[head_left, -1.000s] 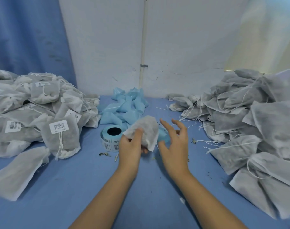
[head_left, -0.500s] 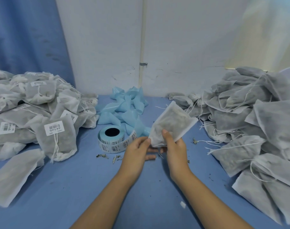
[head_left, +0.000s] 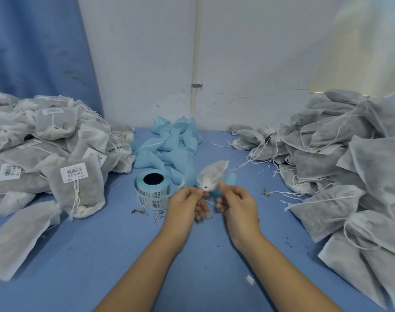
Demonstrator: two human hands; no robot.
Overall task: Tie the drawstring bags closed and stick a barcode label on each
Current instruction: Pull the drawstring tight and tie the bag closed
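Observation:
A small white drawstring bag (head_left: 212,174) hangs in the air above the blue table, its gathered mouth pointing down toward me. My left hand (head_left: 187,204) pinches the drawstring at the bag's mouth from the left. My right hand (head_left: 236,204) pinches the string from the right, and a white loop of it runs between both hands. Just left of my left hand stands the roll of barcode labels (head_left: 152,190), its loose end trailing toward my fingers.
Labelled, tied bags (head_left: 45,158) are heaped on the left. On the right lies a big heap of untied bags (head_left: 340,167) with loose strings. Crumpled blue backing strips (head_left: 171,143) lie against the back wall. Dry herb crumbs are scattered on the blue table (head_left: 102,255).
The bag has passed from my left hand into both hands, turned mouth-down and closed up. Both hands now pinch the drawstring close together.

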